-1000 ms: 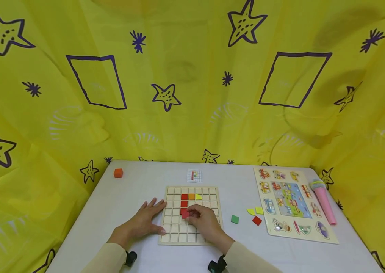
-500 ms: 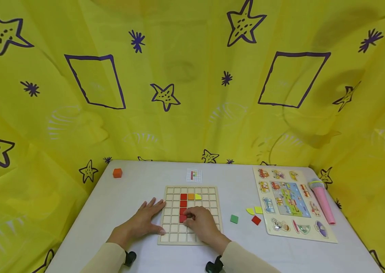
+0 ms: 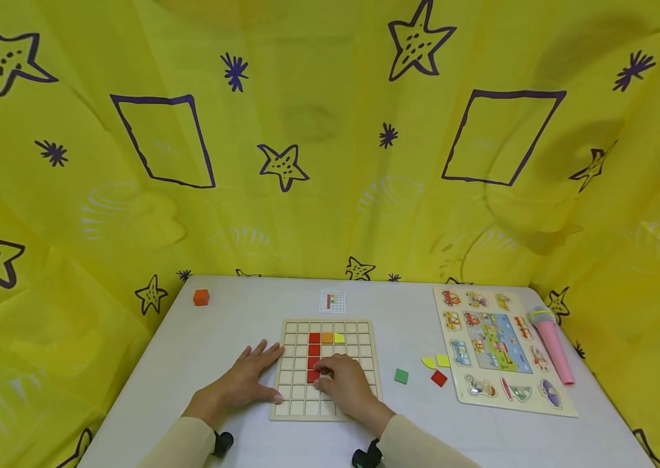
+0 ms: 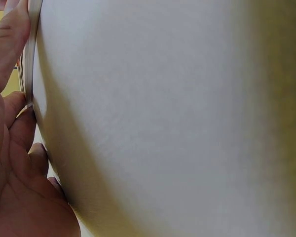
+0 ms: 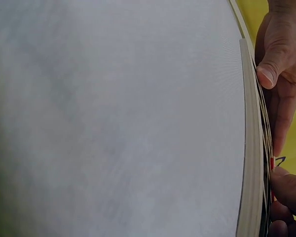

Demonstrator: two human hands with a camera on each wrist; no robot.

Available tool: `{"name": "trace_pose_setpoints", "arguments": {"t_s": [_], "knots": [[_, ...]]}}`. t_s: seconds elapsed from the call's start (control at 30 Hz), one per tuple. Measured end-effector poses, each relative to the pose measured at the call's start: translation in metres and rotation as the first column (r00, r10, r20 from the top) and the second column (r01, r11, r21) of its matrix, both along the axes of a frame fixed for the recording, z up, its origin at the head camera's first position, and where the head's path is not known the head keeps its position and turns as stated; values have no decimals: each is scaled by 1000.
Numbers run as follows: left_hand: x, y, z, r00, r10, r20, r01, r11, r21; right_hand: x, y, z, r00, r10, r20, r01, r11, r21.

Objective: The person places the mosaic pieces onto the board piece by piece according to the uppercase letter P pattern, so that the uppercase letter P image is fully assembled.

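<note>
A wooden grid board (image 3: 296,407) lies flat on the table. In the head view its grid holds a column of red tiles, with an orange tile (image 3: 327,338) and a rounded yellow tile (image 3: 339,338) beside the top one. At the column's lower end, the curled thumb and fingers of my right hand (image 3: 349,385) are on the right edge of the lowest red tile (image 3: 312,376), which sits in its cell. My left hand (image 3: 244,379) lies spread at the board's left side, thumb and fingertips on its edge. The right wrist view shows the right thumb (image 5: 289,187) beside a strip of red.
A small pattern card (image 3: 332,301) lies behind the board. To the right are a green tile (image 3: 401,376), a loose red tile (image 3: 438,378), two yellow pieces (image 3: 443,361), a picture puzzle (image 3: 499,344) and a pink microphone (image 3: 553,344). An orange cube (image 3: 201,298) sits back left.
My right hand has lowered the red tile, tilted a second ago, into the cell under the other red ones. Over the last half second the hands barely move.
</note>
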State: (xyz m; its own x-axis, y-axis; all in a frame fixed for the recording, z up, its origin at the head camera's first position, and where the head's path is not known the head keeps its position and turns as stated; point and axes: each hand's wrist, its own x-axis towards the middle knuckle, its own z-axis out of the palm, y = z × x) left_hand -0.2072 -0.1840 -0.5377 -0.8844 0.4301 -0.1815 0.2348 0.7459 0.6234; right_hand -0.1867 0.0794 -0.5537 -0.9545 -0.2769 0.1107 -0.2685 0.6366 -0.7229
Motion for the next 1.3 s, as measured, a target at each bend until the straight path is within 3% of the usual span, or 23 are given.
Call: {"name": "trace_pose_setpoints", "arguments": {"t_s": [0.37,0.57,0.97,1.13,1.3], "knots": [[-1,0,0,1000,-10,-9,10,1000,-10,0,0,0,1000,-7,1,7,1000,-15],[-1,0,1,1000,-13,-6,13,1000,-2,0,2,3,999,-22,29,24,996,-87],[-2,0,-2,999,-23,-32,23,1000,-6,-2,13,12,995,-17,99,42,966,-255],[-1,0,-1,999,-21,-24,21,1000,-4,-7,24,19,991,-48,121,84,947,-310],[-1,1,0,999,-23,-24,23,1000,-7,-11,39,28,990,-103,92,128,938,-324]]}}
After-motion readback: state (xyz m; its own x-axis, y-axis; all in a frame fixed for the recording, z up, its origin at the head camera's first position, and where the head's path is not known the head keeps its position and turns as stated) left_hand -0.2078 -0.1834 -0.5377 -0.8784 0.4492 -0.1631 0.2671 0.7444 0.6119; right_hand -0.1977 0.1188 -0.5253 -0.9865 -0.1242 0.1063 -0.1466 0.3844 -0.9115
